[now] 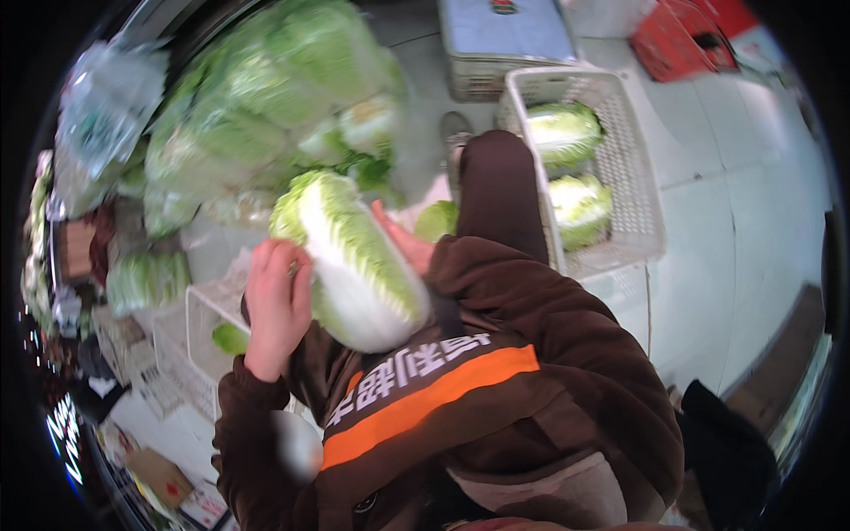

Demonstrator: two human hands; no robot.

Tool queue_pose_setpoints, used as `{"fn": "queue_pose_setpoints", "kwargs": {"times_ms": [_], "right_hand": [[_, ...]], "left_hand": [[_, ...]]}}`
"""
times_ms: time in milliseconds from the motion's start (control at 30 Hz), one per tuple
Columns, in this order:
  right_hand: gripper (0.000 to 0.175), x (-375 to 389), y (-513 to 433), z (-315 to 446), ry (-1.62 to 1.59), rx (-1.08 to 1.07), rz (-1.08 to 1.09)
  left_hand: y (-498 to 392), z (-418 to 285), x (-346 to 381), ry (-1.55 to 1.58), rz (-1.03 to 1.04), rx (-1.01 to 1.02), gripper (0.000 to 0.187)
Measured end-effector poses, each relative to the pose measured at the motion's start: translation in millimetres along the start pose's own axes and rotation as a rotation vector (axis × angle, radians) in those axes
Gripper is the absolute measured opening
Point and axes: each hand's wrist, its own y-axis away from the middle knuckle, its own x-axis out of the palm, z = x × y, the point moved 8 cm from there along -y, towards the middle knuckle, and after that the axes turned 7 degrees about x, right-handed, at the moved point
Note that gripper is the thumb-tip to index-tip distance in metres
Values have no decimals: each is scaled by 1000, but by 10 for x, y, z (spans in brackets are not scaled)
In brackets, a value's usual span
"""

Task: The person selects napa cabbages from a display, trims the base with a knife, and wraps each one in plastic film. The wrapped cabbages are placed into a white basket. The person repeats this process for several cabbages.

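A large napa cabbage (362,265) lies tilted in front of my chest, its leafy top pointing away from me and its white base near my brown apron. My right hand (408,239) supports it from the right side, with part of the hand hidden behind it. On the other side, my left hand (275,292) is raised beside the leafy top, fingers curled with the fingertips close together at the edge of the leaves; whether they pinch a leaf is unclear. Two more napa cabbages, one above (564,135) and one below (580,210), lie in a white plastic crate (634,172) to my right.
Plastic-wrapped napa cabbages (265,99) are piled at the upper left, under a clear plastic bag (109,106). Loose leaves (437,221) lie on the tiled floor. A white crate (192,332) stands at left, a covered crate (508,33) ahead, and a red crate (677,40) at upper right.
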Motion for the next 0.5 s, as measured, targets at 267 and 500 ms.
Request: {"fn": "queue_pose_setpoints", "kwargs": {"times_ms": [267, 500], "right_hand": [[85, 109, 67, 62, 47, -64, 55], [80, 163, 14, 63, 30, -7, 102]], "left_hand": [[38, -223, 46, -193, -108, 257, 12], [-386, -450, 38, 35, 337, 27, 4]]}}
